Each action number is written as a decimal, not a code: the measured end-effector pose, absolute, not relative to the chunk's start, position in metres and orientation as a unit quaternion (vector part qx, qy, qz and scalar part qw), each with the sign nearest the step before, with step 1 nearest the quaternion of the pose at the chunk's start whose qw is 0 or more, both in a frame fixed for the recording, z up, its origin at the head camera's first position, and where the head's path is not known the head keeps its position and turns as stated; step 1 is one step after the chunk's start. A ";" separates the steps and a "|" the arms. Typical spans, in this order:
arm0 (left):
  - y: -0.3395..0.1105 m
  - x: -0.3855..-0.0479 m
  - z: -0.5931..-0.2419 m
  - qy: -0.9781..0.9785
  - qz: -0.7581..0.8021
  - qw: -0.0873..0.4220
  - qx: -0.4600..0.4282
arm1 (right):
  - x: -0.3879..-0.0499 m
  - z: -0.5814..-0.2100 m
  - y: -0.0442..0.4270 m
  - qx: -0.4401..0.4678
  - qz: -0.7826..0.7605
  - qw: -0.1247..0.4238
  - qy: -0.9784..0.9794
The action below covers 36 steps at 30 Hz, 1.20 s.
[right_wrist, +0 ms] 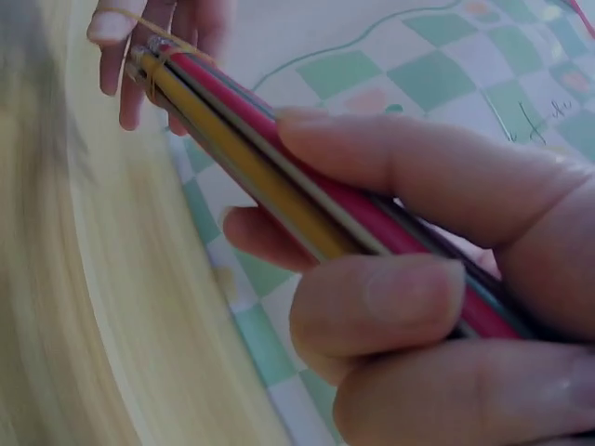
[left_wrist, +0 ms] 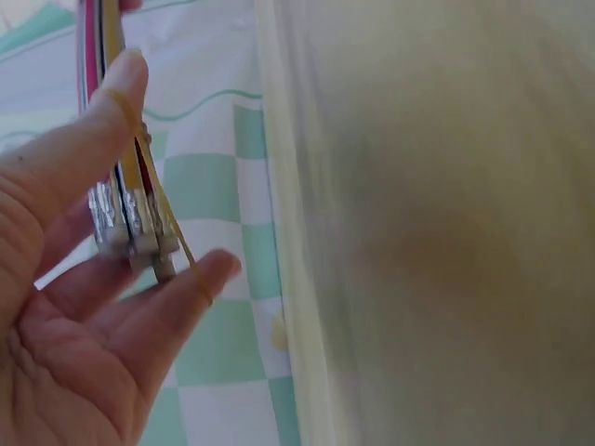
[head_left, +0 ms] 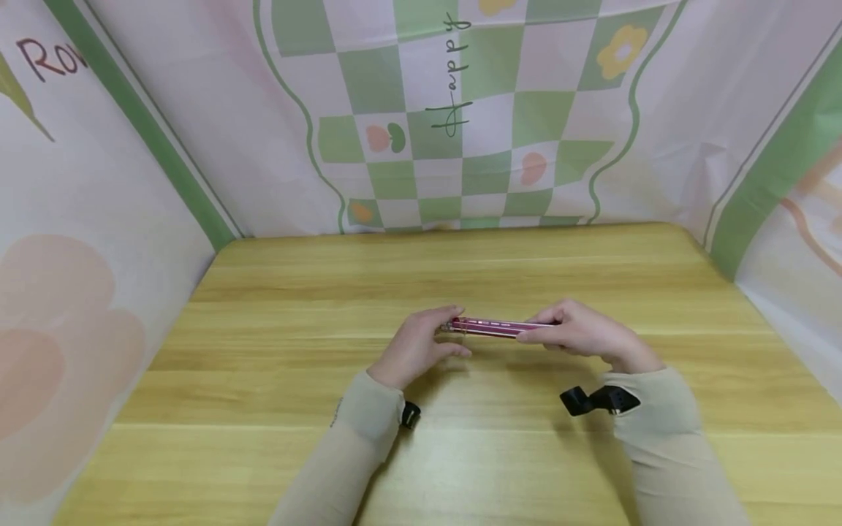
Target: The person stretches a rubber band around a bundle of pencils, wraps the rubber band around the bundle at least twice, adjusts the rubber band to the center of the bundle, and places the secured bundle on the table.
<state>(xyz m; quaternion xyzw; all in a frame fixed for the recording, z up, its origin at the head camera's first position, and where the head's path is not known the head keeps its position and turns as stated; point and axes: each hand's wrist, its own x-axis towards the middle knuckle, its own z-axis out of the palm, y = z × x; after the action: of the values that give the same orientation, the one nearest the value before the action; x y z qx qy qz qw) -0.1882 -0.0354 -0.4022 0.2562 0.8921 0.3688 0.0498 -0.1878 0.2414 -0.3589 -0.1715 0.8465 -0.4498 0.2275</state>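
A bundle of pencils (head_left: 490, 328), red, yellow and dark-striped with eraser ends, is held above the table. My right hand (head_left: 585, 332) grips it near the right end, thumb and fingers curled around the shafts. At the eraser end, my left hand (head_left: 421, 340) has a thin tan rubber band (left_wrist: 170, 206) hooked over its thumb and a fingertip, stretched between them. In the right wrist view, part of the rubber band (right_wrist: 152, 82) wraps the pencils close to the erasers. The right-hand ends of the pencils are hidden by the right hand.
Below the hands lies a wood-grain table (head_left: 263, 380). A green-and-white checked cloth (head_left: 434, 168) hangs behind its far edge, with printed fabric at both sides. A black wrist camera mount (head_left: 601, 400) projects from the right sleeve.
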 end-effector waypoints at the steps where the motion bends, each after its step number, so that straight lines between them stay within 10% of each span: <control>1: -0.037 -0.189 -0.402 0.887 0.381 0.057 0.256 | -0.188 -0.359 0.242 -0.173 -0.454 0.232 0.843; 25: -0.052 -0.191 -0.392 0.695 0.659 0.214 0.191 | -0.192 -0.369 0.256 -0.207 -0.556 0.287 0.752; 36: -0.056 -0.194 -0.391 0.661 0.706 0.204 0.152 | -0.191 -0.364 0.251 -0.202 -0.573 0.272 0.746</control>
<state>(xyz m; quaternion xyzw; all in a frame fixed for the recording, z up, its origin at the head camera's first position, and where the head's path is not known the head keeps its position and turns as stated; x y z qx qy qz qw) -0.1945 -0.0561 -0.3912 0.1520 0.6609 0.7060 0.2040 -0.1908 0.2513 -0.3642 -0.2018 0.7463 -0.5730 0.2721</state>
